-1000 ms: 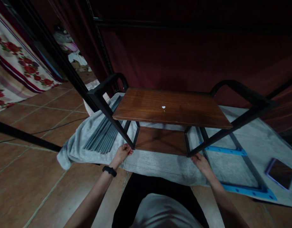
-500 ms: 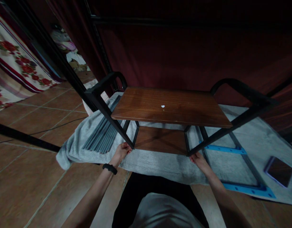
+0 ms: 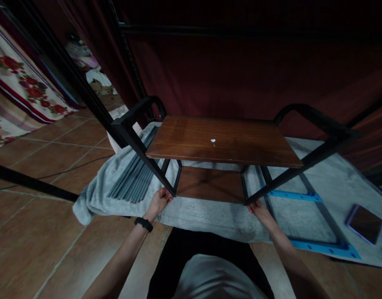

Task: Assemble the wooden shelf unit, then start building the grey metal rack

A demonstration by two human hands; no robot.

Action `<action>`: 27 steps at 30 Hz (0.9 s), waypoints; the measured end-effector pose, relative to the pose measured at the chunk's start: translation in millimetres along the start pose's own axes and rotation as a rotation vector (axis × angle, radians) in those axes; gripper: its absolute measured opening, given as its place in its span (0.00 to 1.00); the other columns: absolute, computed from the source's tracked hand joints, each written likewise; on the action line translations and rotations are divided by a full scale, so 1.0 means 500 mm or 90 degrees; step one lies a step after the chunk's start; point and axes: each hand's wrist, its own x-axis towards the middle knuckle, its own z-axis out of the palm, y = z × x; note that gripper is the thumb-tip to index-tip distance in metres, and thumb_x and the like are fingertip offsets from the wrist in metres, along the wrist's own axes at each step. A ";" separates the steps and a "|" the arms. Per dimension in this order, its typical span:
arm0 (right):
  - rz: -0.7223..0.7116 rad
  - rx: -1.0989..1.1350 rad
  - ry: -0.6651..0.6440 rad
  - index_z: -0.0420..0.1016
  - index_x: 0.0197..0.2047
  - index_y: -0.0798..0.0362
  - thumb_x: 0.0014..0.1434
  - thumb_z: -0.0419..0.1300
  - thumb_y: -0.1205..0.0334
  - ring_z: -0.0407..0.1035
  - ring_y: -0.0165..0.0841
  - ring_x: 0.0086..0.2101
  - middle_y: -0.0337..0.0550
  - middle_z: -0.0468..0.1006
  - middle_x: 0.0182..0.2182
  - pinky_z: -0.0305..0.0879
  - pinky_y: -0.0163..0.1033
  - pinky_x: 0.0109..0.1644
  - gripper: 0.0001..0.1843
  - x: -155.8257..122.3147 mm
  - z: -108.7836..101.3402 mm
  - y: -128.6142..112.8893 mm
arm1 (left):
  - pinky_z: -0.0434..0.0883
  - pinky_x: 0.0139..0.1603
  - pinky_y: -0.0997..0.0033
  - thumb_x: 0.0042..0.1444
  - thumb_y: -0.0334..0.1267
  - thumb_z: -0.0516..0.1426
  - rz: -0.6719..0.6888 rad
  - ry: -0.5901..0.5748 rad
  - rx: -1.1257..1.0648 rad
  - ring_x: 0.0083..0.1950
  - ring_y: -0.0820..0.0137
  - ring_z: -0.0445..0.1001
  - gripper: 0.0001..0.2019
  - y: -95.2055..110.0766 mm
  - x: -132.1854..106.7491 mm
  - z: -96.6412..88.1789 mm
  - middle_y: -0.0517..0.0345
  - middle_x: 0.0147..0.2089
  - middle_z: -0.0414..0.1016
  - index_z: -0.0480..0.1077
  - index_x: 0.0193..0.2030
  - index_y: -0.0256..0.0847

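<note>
In front of me, on a grey blanket [image 3: 206, 216], stands a small two-tier rack with a brown wood-grain top board [image 3: 234, 143], a lower board [image 3: 209, 182] and a black metal frame [image 3: 137, 143] with curved ends. A small white mark shows on the top board. My left hand [image 3: 161, 201], with a black band on its wrist, has its fingers closed at the rack's near left bottom corner. At the near right bottom corner my right hand [image 3: 257, 207] has its fingers curled against the frame. Some fingertips are hidden behind the frame.
A row of grey metal tubes [image 3: 135, 178] lies left of the rack. To its right lie a dark frame with blue strips [image 3: 324, 248] and a phone [image 3: 365, 223]. Black posts [image 3: 32, 182] and a thin cable [image 3: 69, 169] are at left; a dark red curtain [image 3: 225, 79] hangs behind.
Almost nothing differs. Both hands stay at the rack's bottom corners, and the view has shifted very slightly.
</note>
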 end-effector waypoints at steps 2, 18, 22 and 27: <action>0.002 0.001 0.001 0.65 0.28 0.48 0.51 0.55 0.50 0.64 0.32 0.20 0.38 0.69 0.18 0.61 0.38 0.23 0.10 -0.001 0.001 -0.004 | 0.65 0.24 0.72 0.46 0.42 0.63 0.003 0.004 -0.001 0.24 0.72 0.67 0.11 -0.001 -0.002 0.000 0.60 0.22 0.68 0.64 0.26 0.41; 0.018 0.070 -0.027 0.67 0.28 0.49 0.49 0.59 0.51 0.65 0.33 0.22 0.41 0.71 0.21 0.63 0.38 0.24 0.10 -0.020 -0.009 -0.029 | 0.68 0.32 0.69 0.51 0.49 0.60 0.078 -0.007 0.050 0.28 0.70 0.69 0.13 -0.020 -0.014 -0.006 0.60 0.26 0.69 0.67 0.30 0.41; 0.013 0.045 -0.021 0.66 0.27 0.47 0.48 0.58 0.51 0.64 0.33 0.21 0.40 0.69 0.19 0.61 0.38 0.23 0.10 -0.014 -0.007 -0.025 | 0.69 0.28 0.69 0.49 0.52 0.63 0.024 -0.042 0.019 0.26 0.69 0.70 0.17 0.002 -0.015 -0.009 0.58 0.25 0.71 0.67 0.28 0.40; 0.000 0.031 -0.021 0.65 0.26 0.47 0.48 0.58 0.49 0.64 0.32 0.20 0.39 0.68 0.18 0.62 0.37 0.22 0.11 -0.010 -0.007 -0.023 | 0.66 0.26 0.72 0.48 0.48 0.65 -0.051 -0.037 -0.003 0.24 0.71 0.68 0.16 0.017 -0.010 -0.006 0.59 0.22 0.71 0.66 0.27 0.40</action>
